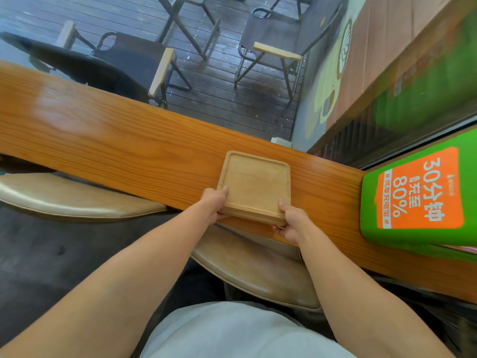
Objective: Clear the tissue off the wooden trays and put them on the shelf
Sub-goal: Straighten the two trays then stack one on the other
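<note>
A stack of pale square wooden trays [255, 184] lies on the long orange-brown wooden counter [129, 146], its near edge jutting over the counter's front edge. The top tray has a shallow raised rim, and I see no tissue in it. My left hand [215, 202] grips the stack's near left corner, thumb on the rim and fingers underneath. My right hand [289, 220] grips the near right corner the same way. How many trays are stacked I cannot tell exactly.
A green and orange sign box [415, 195] stands on the counter close to the right of the trays. Tan padded stool seats [85, 200] sit below the counter's front edge. Beyond the glass are dark folding chairs [144, 58] on wet decking.
</note>
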`<state>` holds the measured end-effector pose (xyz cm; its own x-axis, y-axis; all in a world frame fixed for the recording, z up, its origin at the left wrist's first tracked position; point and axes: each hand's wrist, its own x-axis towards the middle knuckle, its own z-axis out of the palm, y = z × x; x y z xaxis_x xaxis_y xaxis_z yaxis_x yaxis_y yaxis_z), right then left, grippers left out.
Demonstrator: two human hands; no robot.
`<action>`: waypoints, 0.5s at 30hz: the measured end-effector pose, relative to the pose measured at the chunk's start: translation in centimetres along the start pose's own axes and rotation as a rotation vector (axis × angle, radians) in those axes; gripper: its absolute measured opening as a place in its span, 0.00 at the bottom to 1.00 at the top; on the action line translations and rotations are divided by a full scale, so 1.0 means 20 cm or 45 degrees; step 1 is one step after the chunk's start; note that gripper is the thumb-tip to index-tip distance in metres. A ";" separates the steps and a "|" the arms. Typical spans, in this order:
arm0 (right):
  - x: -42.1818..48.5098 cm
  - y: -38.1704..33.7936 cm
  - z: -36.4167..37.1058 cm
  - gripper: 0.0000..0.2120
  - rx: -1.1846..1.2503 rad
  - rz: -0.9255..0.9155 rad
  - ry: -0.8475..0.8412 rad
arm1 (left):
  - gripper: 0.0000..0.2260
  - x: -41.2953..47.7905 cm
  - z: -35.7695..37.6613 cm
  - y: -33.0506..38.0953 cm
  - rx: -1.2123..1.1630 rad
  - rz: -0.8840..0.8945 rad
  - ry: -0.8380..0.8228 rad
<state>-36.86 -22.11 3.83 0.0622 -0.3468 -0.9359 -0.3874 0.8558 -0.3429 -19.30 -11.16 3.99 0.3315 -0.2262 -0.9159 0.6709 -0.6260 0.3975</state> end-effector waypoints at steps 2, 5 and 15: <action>-0.01 0.01 -0.04 0.13 0.034 0.005 -0.014 | 0.23 -0.03 0.00 -0.03 -0.016 0.011 -0.036; -0.03 0.03 -0.07 0.11 0.065 0.017 -0.030 | 0.22 -0.07 0.01 -0.07 -0.055 -0.002 -0.074; -0.07 0.09 -0.13 0.11 0.056 0.004 -0.059 | 0.21 -0.13 0.01 -0.18 -0.197 0.024 -0.113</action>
<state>-39.94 -21.12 4.78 0.1037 -0.3268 -0.9394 -0.3472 0.8732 -0.3421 -22.75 -8.49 4.89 0.2899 -0.3059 -0.9069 0.7614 -0.5004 0.4121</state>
